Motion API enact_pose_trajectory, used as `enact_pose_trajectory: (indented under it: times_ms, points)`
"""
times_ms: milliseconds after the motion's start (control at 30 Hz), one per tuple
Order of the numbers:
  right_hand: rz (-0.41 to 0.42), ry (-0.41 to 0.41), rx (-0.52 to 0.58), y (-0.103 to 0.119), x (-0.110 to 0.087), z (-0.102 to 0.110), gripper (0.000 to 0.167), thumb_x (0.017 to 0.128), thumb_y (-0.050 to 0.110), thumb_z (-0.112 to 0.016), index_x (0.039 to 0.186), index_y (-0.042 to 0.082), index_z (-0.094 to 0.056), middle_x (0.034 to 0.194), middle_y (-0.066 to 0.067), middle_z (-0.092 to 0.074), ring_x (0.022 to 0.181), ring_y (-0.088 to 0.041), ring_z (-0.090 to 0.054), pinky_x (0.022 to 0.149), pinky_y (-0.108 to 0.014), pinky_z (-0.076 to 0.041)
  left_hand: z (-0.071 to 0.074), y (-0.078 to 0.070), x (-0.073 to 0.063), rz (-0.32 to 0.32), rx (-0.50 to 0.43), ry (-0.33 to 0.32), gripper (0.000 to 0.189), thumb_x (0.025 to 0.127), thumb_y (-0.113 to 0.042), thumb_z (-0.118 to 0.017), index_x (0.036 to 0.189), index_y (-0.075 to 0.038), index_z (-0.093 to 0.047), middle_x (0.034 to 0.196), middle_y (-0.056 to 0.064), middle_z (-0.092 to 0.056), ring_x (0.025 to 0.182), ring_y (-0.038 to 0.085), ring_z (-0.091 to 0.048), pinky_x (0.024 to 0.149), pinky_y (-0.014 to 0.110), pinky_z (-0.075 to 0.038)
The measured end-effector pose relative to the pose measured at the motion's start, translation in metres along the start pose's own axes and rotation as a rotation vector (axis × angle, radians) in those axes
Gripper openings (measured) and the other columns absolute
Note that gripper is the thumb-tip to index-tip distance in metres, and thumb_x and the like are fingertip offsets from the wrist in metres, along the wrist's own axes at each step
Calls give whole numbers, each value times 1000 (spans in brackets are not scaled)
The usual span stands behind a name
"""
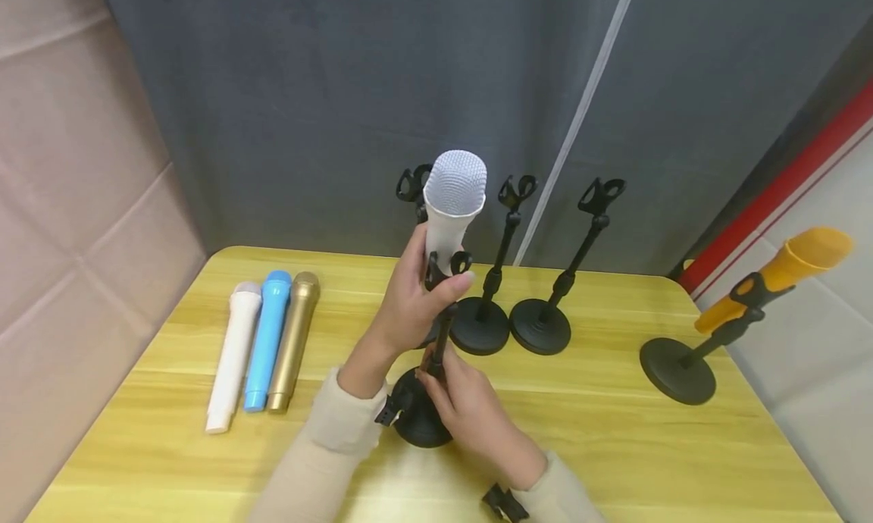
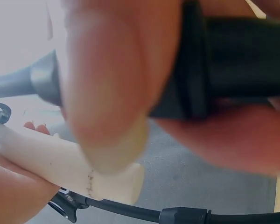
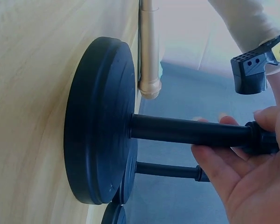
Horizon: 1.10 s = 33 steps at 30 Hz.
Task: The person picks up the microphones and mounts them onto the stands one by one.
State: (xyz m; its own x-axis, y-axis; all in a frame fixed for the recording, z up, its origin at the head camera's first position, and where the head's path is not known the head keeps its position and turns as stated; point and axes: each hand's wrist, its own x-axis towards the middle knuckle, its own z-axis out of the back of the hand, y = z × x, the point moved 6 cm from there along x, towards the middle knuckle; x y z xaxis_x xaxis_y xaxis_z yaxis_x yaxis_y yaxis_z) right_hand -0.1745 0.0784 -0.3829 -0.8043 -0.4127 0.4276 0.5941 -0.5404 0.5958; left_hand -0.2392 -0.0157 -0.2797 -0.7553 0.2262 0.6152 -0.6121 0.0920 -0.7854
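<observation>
A white microphone with a silvery mesh head tilts upward in my left hand, which grips its body. The thumb lies across the front, near the clip of a black microphone stand. In the left wrist view the lower end of the microphone sticks out free beside that stand. I cannot tell whether the microphone sits in the clip. My right hand holds the stand's pole, its fingers round the collar in the right wrist view, where the round base stands on the table.
White, blue and gold microphones lie side by side on the left of the wooden table. Several black stands, including one, stand at the back. An orange microphone rests in a stand on the right.
</observation>
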Motion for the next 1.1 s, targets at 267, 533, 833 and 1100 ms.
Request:
enact_pose_trajectory:
  times_ms: [267,533,833,1100]
  points:
    - [-1,-10,-17,0,-1,0,21,100,15,-63,118,8,-53,93,2,-64,81,-9,-64,73,-28,-58,-1,-2,-1,-26,5,-15,91,87,-71,-62,140,0,-41,112,19,-52,97,23,-51,80,30,-47]
    - [-1,-17,-40,1,-1,-1,22,100,16,-63,118,8,-54,93,2,-66,82,-10,-67,73,-31,-59,0,-2,-2,-40,8,-45,91,86,-73,-61,136,2,-43,107,20,-54,91,29,-51,76,29,-47]
    - [8,-24,-52,2,0,0,23,100,16,-64,119,9,-53,92,1,-65,80,-11,-65,72,-29,-57,0,-4,-3,-39,39,-67,89,88,-74,-58,130,4,-46,106,20,-55,91,23,-52,75,29,-47]
    - [5,-20,-52,1,0,0,23,99,16,-64,118,11,-52,92,2,-65,81,-11,-66,72,-30,-58,0,-2,-4,-31,36,-82,90,86,-75,-59,128,4,-47,106,21,-57,91,21,-53,76,28,-47]
